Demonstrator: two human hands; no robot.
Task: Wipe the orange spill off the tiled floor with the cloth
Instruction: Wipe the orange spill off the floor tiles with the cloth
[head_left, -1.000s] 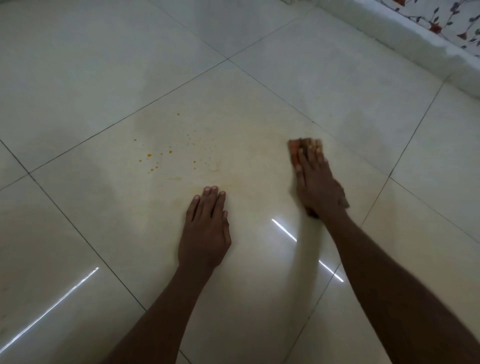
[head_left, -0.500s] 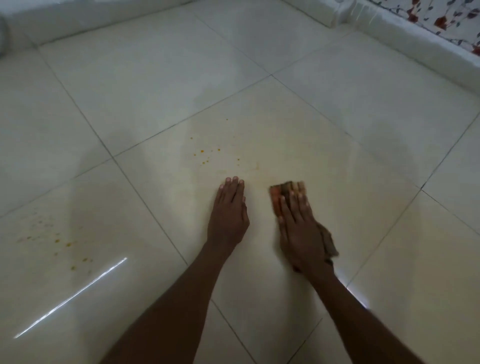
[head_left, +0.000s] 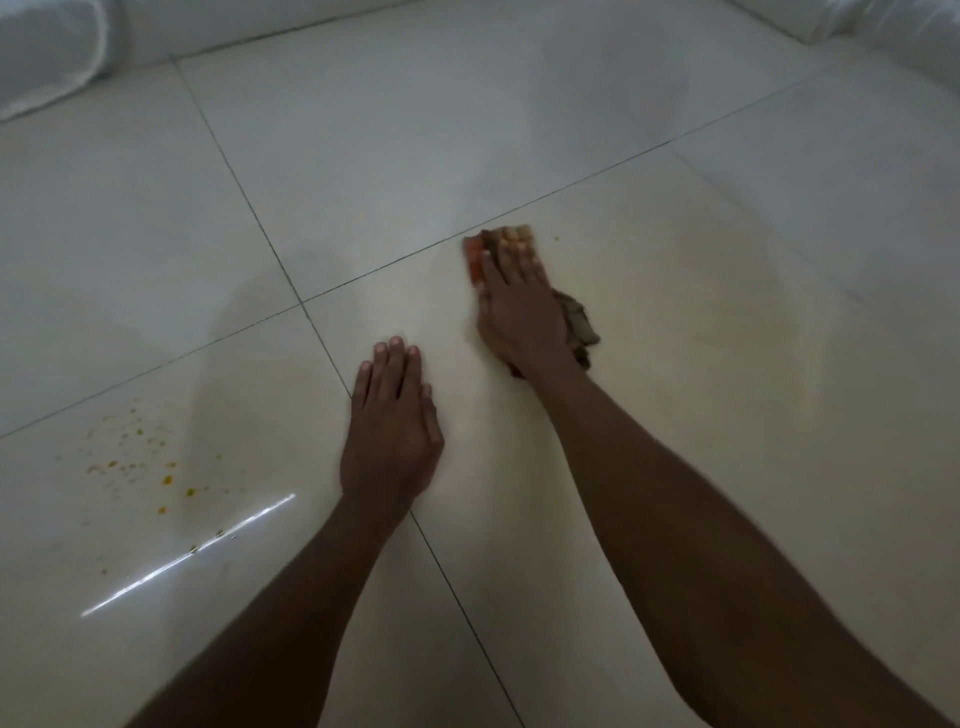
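Observation:
My right hand (head_left: 514, 306) presses flat on a brownish, orange-stained cloth (head_left: 576, 325) on the pale tiled floor (head_left: 675, 364), close to a grout line. The cloth sticks out past the fingertips and beside the wrist. My left hand (head_left: 389, 431) lies flat on the floor with fingers together and holds nothing, just left of and nearer than the right hand. Orange spots (head_left: 150, 462) are scattered on the tile at the lower left. One tiny orange fleck (head_left: 556, 239) sits just right of the cloth. A faint yellowish smear (head_left: 727, 291) covers the tile on the right.
A white rounded edge (head_left: 47, 62) lines the far left, and a white ledge (head_left: 852, 26) runs along the far right. A bright streak of reflected light (head_left: 192, 553) crosses the lower-left tile.
My right hand has slid the cloth forward to the grout line, over the spots that lay ahead of my left hand; they no longer show. The view has swung left, bringing the lower-left spots closer.

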